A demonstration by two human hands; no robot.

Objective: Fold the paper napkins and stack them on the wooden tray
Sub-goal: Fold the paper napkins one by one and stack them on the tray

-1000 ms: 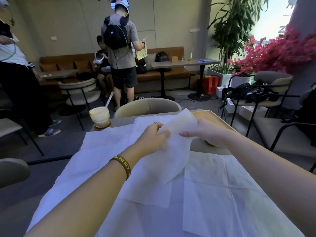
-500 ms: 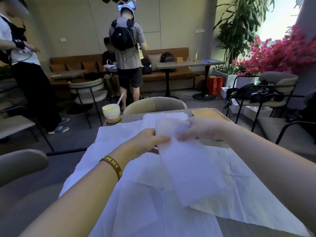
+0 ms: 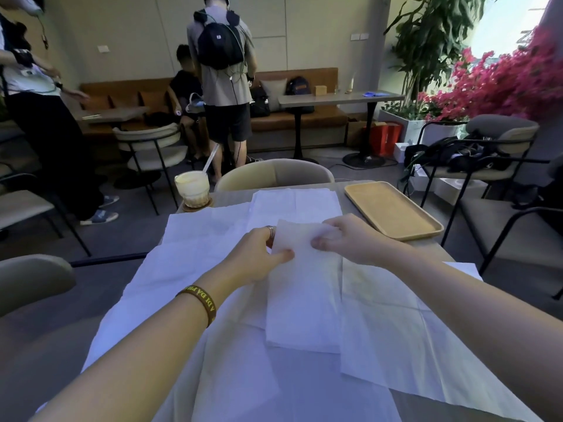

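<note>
Setting: café room with people standing well beyond the hands; a grey table (image 3: pixel 352 205) sits under them.
Surface: unfolded napkins (image 3: pixel 189 257) overlap across the tabletop, beneath and to both sides of the hands.
Left hand (image 3: pixel 259 257): pinches the left side of the folded napkin (image 3: pixel 304 300) near its top, thumb on top.
Right hand (image 3: pixel 350 239): pinches the right side near the top, fingers curled behind the sheet.
Folded napkin: a long, narrow strip between the hands, its lower part trailing toward the person over the loose sheets.
Wooden tray (image 3: pixel 393 214): just beyond and to the right of the right hand, with nothing stacked on it.
Drink (image 3: pixel 192 188): glass with a straw, beyond and left of the left hand.
Risk, skewed fold: uneven pull from either pinch would likely misalign the edges.
Risk, tearing: thin paper may rip if the hands tug apart.
Risk, dragging: the trailing end could catch and shift the loose sheets on the way to the tray.
</note>
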